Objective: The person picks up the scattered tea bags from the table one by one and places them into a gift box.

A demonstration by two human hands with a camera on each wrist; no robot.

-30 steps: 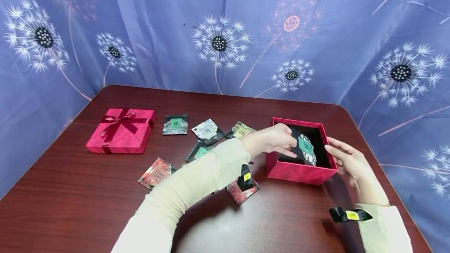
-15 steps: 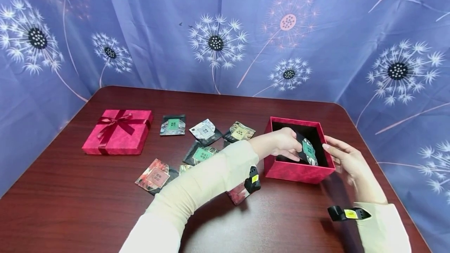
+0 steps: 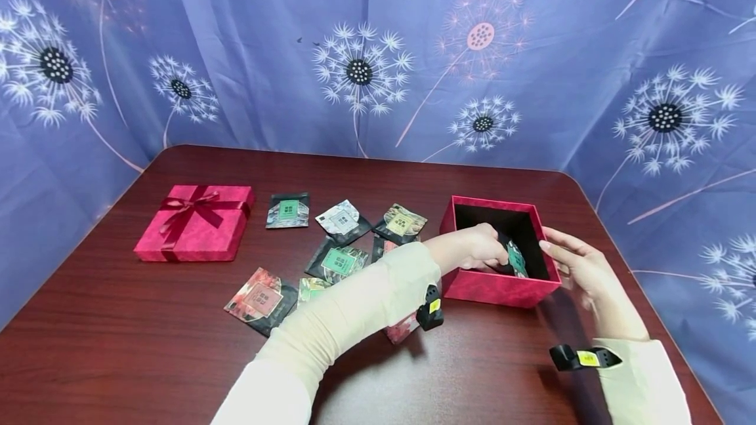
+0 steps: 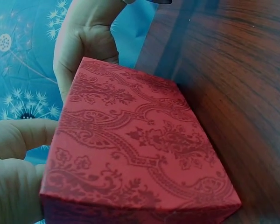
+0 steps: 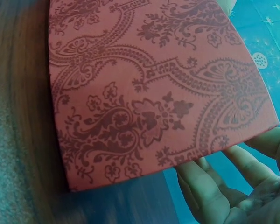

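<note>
An open red gift box (image 3: pixel 502 288) with a black inside stands on the right of the table. My left hand (image 3: pixel 481 248) reaches down into it and grips a small black packet (image 3: pixel 517 261) with a green label. Much of that packet is hidden by the fingers and the box wall. In the left wrist view, the box's patterned side (image 4: pixel 130 135) covers the fingertips. My right hand (image 3: pixel 581 267) holds the box at its right side, thumb at the rim. In the right wrist view its fingers (image 5: pixel 200 186) lie against the patterned wall.
A red lid with a ribbon bow (image 3: pixel 197 222) lies at the left. Several flat packets, among them a green-labelled one (image 3: pixel 287 210), a yellow-labelled one (image 3: pixel 400 223) and a red-labelled one (image 3: pixel 262 299), lie mid-table, some under the left arm. A dandelion-print curtain (image 3: pixel 266 51) hangs behind.
My left hand has moved deeper into the box with the packet, which now shows less above the rim. The right hand stays at the box's side. The head view has shifted slightly.
</note>
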